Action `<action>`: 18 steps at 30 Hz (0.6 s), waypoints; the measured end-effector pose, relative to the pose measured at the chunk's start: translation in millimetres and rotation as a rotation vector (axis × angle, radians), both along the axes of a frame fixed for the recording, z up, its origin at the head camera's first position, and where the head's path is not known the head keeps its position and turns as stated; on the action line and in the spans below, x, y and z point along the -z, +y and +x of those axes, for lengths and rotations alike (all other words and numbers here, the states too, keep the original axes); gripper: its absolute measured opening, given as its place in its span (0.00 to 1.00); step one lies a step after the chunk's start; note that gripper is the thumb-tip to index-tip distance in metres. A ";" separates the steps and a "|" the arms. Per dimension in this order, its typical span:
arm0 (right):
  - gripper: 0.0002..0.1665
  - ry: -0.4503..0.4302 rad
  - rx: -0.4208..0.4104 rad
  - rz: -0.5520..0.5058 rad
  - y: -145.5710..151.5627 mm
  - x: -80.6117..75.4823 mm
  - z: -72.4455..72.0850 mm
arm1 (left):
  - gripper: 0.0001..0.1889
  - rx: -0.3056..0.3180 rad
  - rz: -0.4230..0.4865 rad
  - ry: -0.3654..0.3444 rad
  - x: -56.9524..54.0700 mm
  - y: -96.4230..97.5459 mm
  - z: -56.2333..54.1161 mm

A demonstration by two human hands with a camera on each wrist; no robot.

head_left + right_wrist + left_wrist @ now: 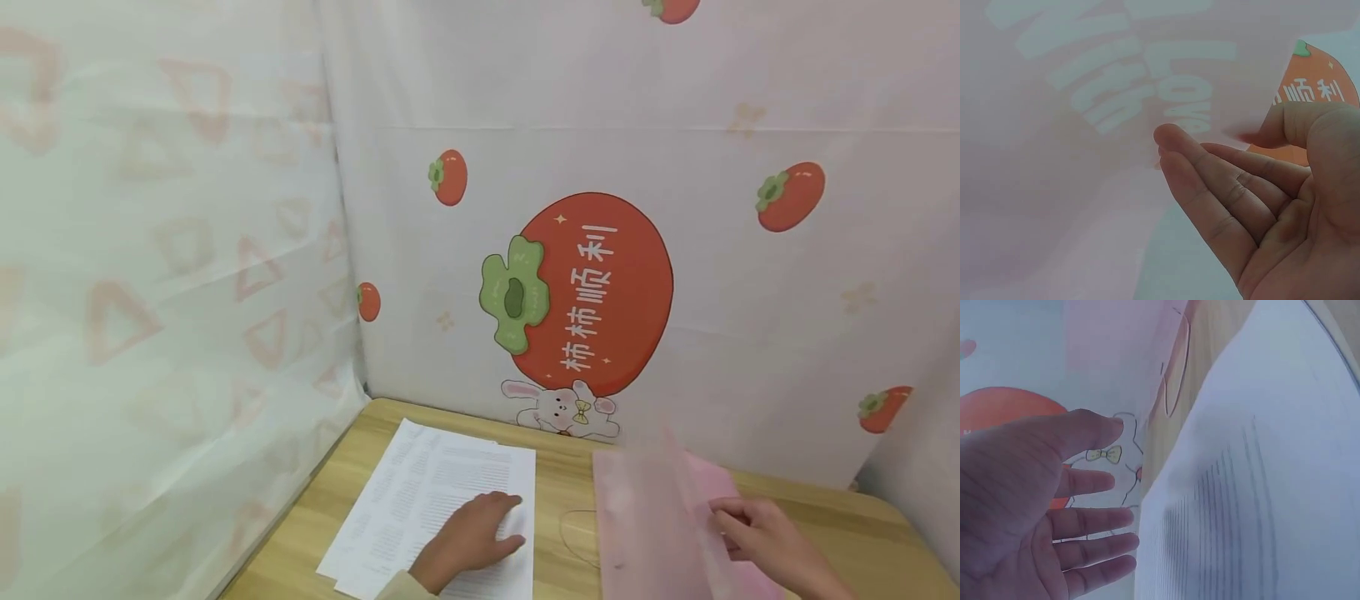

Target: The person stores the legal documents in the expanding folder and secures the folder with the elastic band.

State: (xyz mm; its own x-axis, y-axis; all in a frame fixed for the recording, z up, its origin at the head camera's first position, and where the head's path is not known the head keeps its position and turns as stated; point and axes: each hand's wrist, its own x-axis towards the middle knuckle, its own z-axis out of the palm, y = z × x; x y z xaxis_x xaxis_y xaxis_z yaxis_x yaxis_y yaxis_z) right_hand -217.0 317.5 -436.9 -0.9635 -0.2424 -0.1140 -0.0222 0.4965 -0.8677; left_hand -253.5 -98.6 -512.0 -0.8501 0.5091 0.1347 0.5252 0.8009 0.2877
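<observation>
Printed white sheets [420,500] lie slightly fanned on the left part of the table. Over their right side is my left hand [472,533], its fingers extended and holding nothing; the left wrist view shows the palm [1010,487] beside the printed page [1260,456]. To the right lies a translucent pink folder [645,533]. My right hand [757,533] pinches the edge of its lifted cover. White lettering reading "With Love" shows on the pink cover [1085,200] in the right wrist view, where the right hand's fingers [1210,200] lie against the sheet and the thumb tip is blurred.
A thin looped cord [564,533] extends from the folder's left side onto the wooden table [555,475]. Behind the table hangs a white cloth [735,333] printed with persimmons and a rabbit. A patterned cloth [187,292] hangs along the left side.
</observation>
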 end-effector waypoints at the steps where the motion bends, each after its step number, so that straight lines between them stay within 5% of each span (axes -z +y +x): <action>1: 0.25 0.002 -0.002 -0.002 -0.1 -0.1 -0.2 | 0.29 -0.023 -0.004 0.009 0.9 -7.5 0.5; 10: 0.25 -0.003 -0.012 -0.014 5.0 0.2 1.3 | 0.36 -0.282 -0.002 0.054 7.0 -63.6 3.4; 18: 0.26 -0.013 0.019 0.003 3.1 -1.4 1.7 | 0.36 -0.490 -0.029 0.076 6.1 -88.9 8.2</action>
